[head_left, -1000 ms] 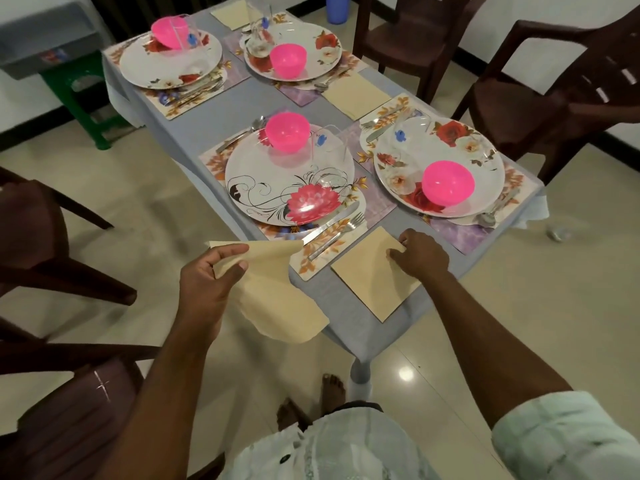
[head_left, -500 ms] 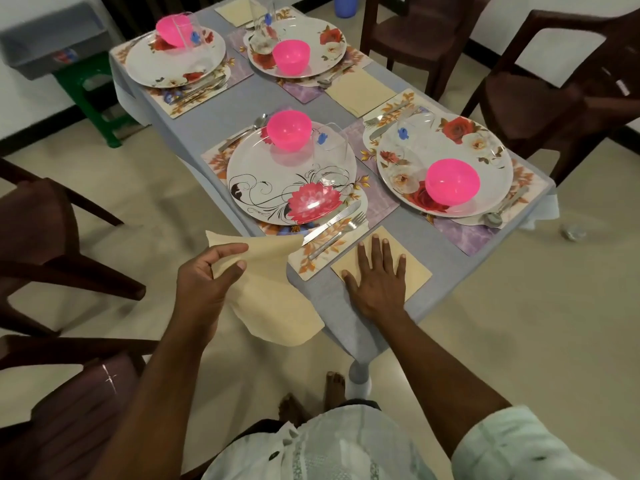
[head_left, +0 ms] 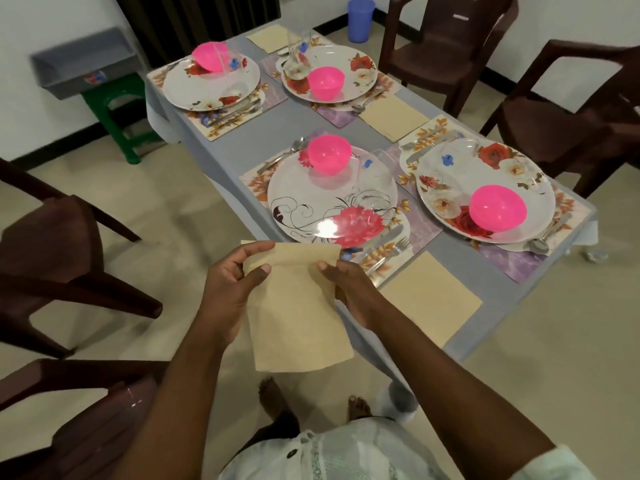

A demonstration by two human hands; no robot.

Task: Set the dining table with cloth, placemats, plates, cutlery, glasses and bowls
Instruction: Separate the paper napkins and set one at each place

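free: grey cloth strip [head_left: 263, 143] between settings | blocked: plates [head_left: 332, 199], bowls [head_left: 329, 154]

The person wears a pale mint-white shirt [head_left: 332, 455] with a small dark button on its front and a faint lighter patterned strip beside it. Short sleeves leave both forearms bare, and the feet [head_left: 273, 393] are bare too.
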